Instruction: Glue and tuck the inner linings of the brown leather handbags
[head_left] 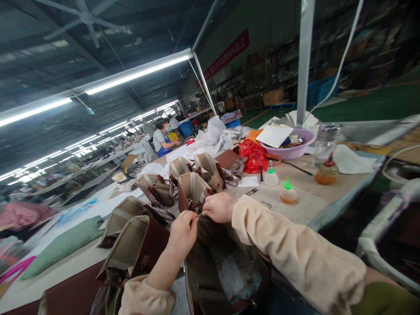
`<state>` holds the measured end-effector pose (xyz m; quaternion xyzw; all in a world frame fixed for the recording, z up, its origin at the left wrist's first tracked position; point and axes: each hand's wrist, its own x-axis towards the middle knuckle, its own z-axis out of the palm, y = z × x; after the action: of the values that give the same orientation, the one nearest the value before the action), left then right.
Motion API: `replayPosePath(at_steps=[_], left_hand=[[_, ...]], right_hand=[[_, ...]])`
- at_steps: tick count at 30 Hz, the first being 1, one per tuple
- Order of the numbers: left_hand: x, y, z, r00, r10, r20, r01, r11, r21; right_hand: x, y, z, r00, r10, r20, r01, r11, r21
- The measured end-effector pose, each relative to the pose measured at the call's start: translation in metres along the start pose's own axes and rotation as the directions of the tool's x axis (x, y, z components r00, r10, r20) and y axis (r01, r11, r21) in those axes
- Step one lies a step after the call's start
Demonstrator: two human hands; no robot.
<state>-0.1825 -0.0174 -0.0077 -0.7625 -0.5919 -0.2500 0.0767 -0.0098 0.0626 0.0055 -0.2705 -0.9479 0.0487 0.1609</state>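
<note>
My left hand (183,229) and my right hand (219,207) nearly touch each other at the centre, both with pinched fingers. Between their fingertips is something small and thin that I cannot make out. Just below them lies a dark brown bag piece (210,262) with a greyish patch, close to my body. Behind my hands stands an open brown bag (192,188) with a beige lining. More bags of the same kind (127,245) stand to the left of my left hand.
Right of the bags are a red plastic bag (254,156), a purple basin (292,146), glue bottles (288,192) and a glass jar (326,142). A green cushion-like bundle (65,247) lies left. A person in a blue apron (164,140) sits further back.
</note>
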Motion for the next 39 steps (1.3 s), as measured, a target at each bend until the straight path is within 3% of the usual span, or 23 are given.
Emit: replayPosePath(at_steps=[4,16,20,25,32,39], left_hand=[[0.0,0.0,0.002,1.0,-0.001,-0.012,0.001,1.0,-0.011],[-0.003,-0.004,0.0,0.998,-0.042,-0.057,0.035,0.992,-0.118],[-0.008,-0.006,-0.001,0.988,-0.151,-0.025,0.144,0.971,-0.193],[-0.009,-0.006,0.003,0.935,-0.345,0.081,0.35,0.86,-0.371],[-0.007,-0.004,-0.002,0.934,-0.335,0.128,0.349,0.93,-0.114],[-0.004,-0.003,-0.002,0.93,-0.347,0.122,0.362,0.922,-0.137]], right_hand=[[0.004,0.0,0.0,0.998,-0.067,-0.012,0.068,0.998,0.012],[0.014,-0.006,0.002,0.998,-0.034,0.051,0.034,0.999,-0.001],[0.013,-0.003,0.006,0.999,-0.033,0.014,0.032,0.999,0.018],[0.012,0.0,0.008,1.0,-0.027,-0.004,0.027,0.999,0.039],[0.014,0.002,0.013,0.999,-0.013,-0.031,0.016,0.997,0.072],[0.014,0.004,0.016,0.999,0.001,-0.037,0.003,0.994,0.112]])
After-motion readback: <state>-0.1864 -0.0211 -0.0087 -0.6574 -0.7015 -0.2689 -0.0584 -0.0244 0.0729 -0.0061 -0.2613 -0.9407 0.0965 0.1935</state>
